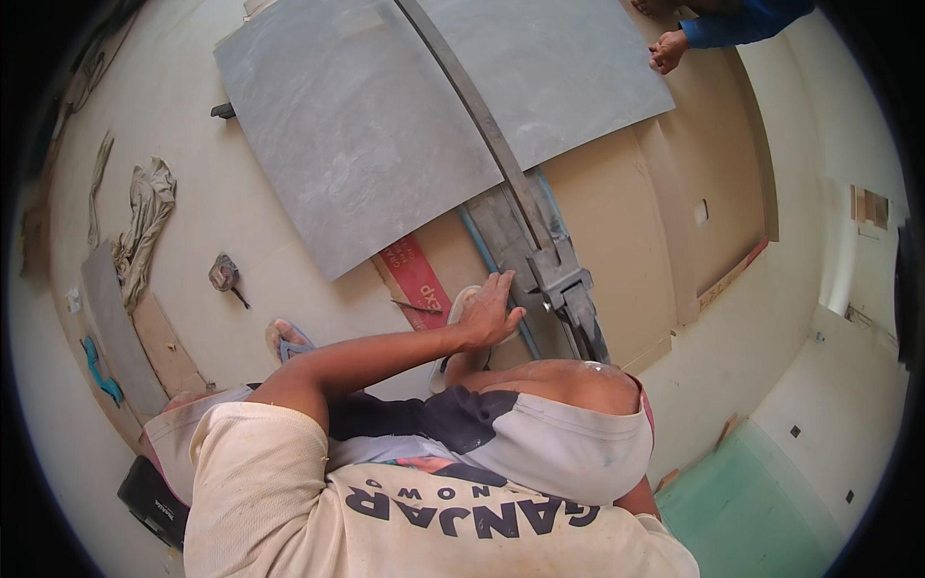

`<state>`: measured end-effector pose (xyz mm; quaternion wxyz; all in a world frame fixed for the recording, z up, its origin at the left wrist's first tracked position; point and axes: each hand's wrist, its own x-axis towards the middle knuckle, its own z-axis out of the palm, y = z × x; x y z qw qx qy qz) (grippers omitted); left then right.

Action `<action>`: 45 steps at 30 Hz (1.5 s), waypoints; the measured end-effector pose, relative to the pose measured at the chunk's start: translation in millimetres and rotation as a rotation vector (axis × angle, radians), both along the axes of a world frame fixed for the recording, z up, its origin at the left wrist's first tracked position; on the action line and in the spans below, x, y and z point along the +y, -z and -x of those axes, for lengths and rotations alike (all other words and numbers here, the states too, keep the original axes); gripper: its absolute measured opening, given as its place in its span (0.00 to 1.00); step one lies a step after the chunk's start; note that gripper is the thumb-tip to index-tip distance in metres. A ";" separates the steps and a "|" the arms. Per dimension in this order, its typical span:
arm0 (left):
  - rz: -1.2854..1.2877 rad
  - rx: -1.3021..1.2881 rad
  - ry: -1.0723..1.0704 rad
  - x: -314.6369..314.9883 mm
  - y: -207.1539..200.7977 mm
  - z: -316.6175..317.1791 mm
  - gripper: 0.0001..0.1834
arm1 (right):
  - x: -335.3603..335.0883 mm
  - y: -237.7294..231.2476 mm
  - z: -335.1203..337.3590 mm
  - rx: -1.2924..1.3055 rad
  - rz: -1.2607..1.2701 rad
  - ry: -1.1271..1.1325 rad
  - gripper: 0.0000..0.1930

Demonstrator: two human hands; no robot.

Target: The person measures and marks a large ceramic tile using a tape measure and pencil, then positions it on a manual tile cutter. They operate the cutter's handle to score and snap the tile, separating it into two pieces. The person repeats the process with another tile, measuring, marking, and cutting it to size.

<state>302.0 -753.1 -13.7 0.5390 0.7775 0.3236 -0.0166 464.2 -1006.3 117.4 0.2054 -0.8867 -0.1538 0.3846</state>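
Note:
My left hand point(491, 313) reaches across in front of my knees with its fingers stretched out and nothing in them. It is beside the base of a tile cutter point(528, 226), close to its blue edge strip. The cutter's long dark rail point(472, 101) runs over a large grey tile point(356, 125). A dark metal carriage point(567, 284) sits at the rail's near end, by my bent knee. My right hand is out of sight; only a little of that arm shows beyond the knee.
Another person's hand point(667, 51), in a blue sleeve, is at the tile's right edge. Flattened cardboard point(617, 212) lies under the cutter. A thin dark tool point(416, 306) rests on a red-printed strip. Crumpled cloth point(147, 226) and a small round dark object point(224, 274) are left; a green glassy panel point(747, 501) is right.

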 end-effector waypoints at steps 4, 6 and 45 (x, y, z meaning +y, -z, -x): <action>0.083 -0.087 -0.122 0.3 24.2 -10.7 0.39 | 28.8 21.2 -8.1 -0.006 -0.038 0.039 0.20; 0.195 -0.060 -0.258 11.9 16.1 -19.0 0.38 | 77.0 2.2 -1.2 -0.079 -0.063 -0.061 0.22; 0.006 0.314 0.038 157.0 8.6 -48.1 0.34 | 249.2 -54.1 -18.4 0.110 -0.260 -0.240 0.17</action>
